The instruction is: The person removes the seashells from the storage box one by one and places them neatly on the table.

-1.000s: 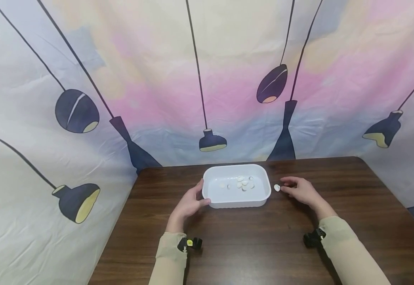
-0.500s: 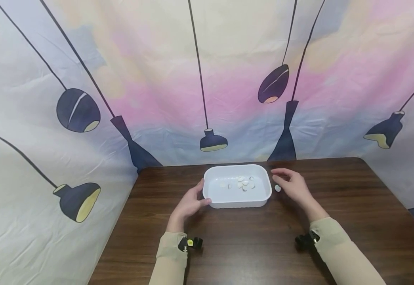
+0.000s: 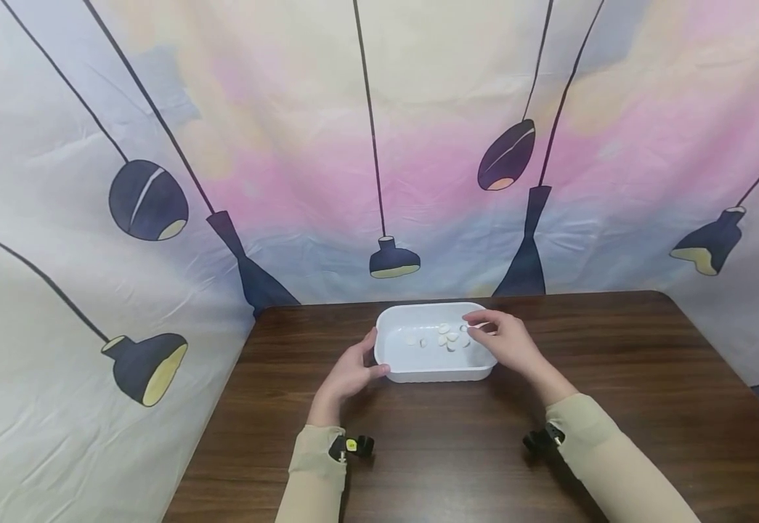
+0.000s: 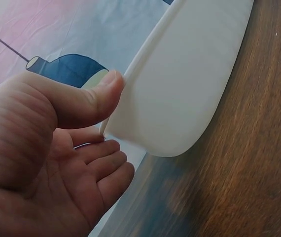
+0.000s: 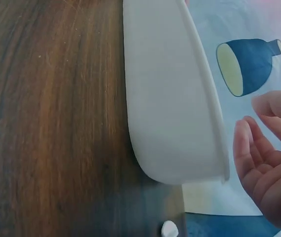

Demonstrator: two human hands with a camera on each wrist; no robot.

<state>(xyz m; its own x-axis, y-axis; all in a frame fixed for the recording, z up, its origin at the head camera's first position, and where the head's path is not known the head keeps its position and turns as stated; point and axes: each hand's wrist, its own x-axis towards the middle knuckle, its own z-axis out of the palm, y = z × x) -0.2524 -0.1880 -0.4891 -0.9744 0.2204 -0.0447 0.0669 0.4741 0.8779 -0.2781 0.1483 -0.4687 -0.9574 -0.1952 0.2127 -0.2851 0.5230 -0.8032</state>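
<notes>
Loosely curled, the right hand (image 3: 508, 343) overhangs the tray (image 3: 434, 375).

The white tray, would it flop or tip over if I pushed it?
The tray probably won't flop: its walls look unbent even where the left hand holds one end. It likely won't tip easily, being wide and low. Those smooth walls may feel slippery.
</notes>
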